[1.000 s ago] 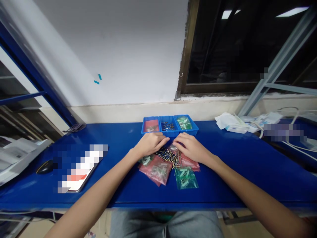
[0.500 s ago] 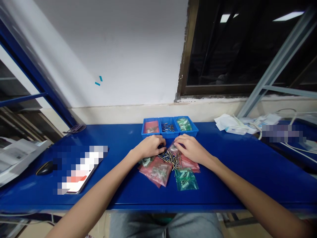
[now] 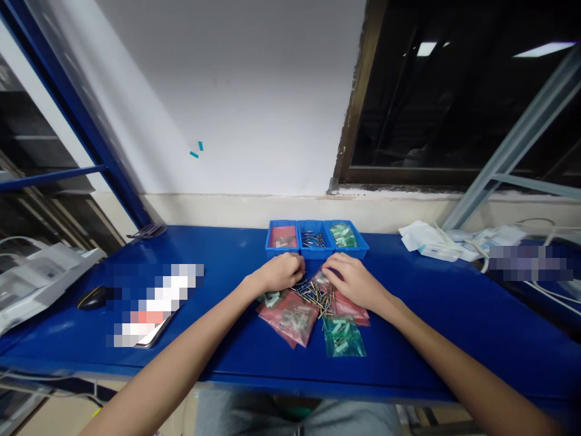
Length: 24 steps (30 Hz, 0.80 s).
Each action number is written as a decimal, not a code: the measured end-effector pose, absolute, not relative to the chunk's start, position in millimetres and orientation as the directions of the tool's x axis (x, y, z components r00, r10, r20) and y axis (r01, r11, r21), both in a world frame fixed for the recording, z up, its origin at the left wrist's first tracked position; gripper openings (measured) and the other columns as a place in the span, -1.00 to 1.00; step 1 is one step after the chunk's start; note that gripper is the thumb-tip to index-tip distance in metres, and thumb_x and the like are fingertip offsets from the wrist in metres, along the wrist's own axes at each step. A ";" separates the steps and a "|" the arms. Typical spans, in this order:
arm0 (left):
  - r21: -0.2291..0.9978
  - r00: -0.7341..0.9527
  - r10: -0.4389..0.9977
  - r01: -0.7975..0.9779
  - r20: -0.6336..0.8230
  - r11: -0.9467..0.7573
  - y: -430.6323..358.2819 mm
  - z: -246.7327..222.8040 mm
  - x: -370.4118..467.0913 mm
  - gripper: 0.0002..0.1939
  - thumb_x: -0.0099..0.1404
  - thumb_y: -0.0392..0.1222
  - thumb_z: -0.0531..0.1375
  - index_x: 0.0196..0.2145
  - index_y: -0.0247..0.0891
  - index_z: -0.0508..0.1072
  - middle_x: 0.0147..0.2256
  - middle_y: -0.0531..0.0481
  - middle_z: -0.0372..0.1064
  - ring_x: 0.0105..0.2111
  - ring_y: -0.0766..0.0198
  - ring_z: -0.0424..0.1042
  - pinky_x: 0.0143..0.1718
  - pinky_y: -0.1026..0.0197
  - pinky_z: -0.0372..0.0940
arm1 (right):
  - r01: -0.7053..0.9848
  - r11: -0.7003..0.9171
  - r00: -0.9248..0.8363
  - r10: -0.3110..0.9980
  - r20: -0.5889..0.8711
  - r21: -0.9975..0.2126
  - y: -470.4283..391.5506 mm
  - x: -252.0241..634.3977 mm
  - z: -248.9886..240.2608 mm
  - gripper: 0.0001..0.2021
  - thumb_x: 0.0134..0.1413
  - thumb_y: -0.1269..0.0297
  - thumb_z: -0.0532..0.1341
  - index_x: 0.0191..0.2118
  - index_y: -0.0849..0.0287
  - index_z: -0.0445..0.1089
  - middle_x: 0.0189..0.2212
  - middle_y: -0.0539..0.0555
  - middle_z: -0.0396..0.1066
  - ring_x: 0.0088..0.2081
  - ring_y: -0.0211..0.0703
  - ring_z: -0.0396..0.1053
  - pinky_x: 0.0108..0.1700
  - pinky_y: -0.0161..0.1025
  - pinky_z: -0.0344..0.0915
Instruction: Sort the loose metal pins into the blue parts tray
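Steel-coloured metal pins (image 3: 316, 295) lie heaped between and just nearer than the fingers, among pink plastic bags (image 3: 297, 320), a green plastic bag (image 3: 344, 336) nearer still. The left hand (image 3: 282, 272) has curled fingers, the right hand (image 3: 351, 277) loosely bent ones; their grip cannot be told. Blue bins (image 3: 358, 252) stand just beyond.

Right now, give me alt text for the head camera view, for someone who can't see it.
A left hand with curled fingers and a right hand are at a loose pile of thin metal pieces, among red bags and green bags on a blue table. Behind stand three blue bins, holding more of each kind.
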<state>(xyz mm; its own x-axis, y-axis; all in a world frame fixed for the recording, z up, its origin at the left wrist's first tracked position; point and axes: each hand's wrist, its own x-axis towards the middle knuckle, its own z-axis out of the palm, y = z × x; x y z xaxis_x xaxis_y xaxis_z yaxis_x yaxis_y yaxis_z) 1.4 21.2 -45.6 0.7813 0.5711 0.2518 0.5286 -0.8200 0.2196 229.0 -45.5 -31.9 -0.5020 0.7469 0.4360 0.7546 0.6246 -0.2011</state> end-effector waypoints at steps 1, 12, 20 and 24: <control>0.228 0.776 0.576 0.531 0.256 -0.816 20.2 -43.9 1.4 -0.89 0.28 -0.34 0.08 -0.33 -0.33 0.42 -0.38 -0.09 0.43 -0.40 0.24 0.40 -0.35 0.23 0.26 | 0.768 0.623 -0.516 0.740 0.431 -0.151 -44.4 228.1 -31.3 -0.80 0.33 0.40 0.07 -0.25 0.20 0.45 -0.25 0.13 0.47 -0.16 -0.07 0.40 -0.08 -0.13 0.31; 0.344 0.713 0.598 0.493 0.366 -0.799 10.4 -35.7 6.8 -0.85 0.46 -0.28 -0.04 -0.21 -0.31 0.31 -0.42 -0.03 0.37 -0.47 0.29 0.34 -0.40 0.22 0.22 | 0.838 0.540 -0.490 0.681 0.544 0.080 -37.7 205.2 -28.6 -0.74 0.33 0.41 0.01 -0.04 0.24 0.41 -0.17 0.22 0.52 -0.14 0.02 0.46 -0.07 -0.04 0.31; 0.429 0.683 0.579 0.404 0.446 -0.808 2.8 -32.4 13.2 -0.91 0.44 -0.22 0.08 -0.16 -0.28 0.33 -0.34 0.00 0.41 -0.41 0.31 0.37 -0.35 0.23 0.25 | 0.811 0.566 -0.403 0.723 0.561 -0.147 -36.2 214.3 -41.0 -0.76 0.34 0.38 0.03 0.00 0.19 0.37 -0.11 0.19 0.49 -0.07 0.01 0.42 -0.03 -0.06 0.34; 0.445 0.683 0.561 0.366 0.468 -0.817 1.6 -32.1 14.1 -0.93 0.43 -0.22 0.13 -0.19 -0.26 0.35 -0.33 0.02 0.42 -0.37 0.31 0.39 -0.29 0.22 0.26 | 0.782 0.579 -0.404 0.752 0.520 -0.230 -30.7 218.1 -42.6 -0.83 0.33 0.40 0.07 -0.15 0.18 0.41 -0.22 0.12 0.49 -0.12 -0.04 0.41 -0.05 -0.11 0.32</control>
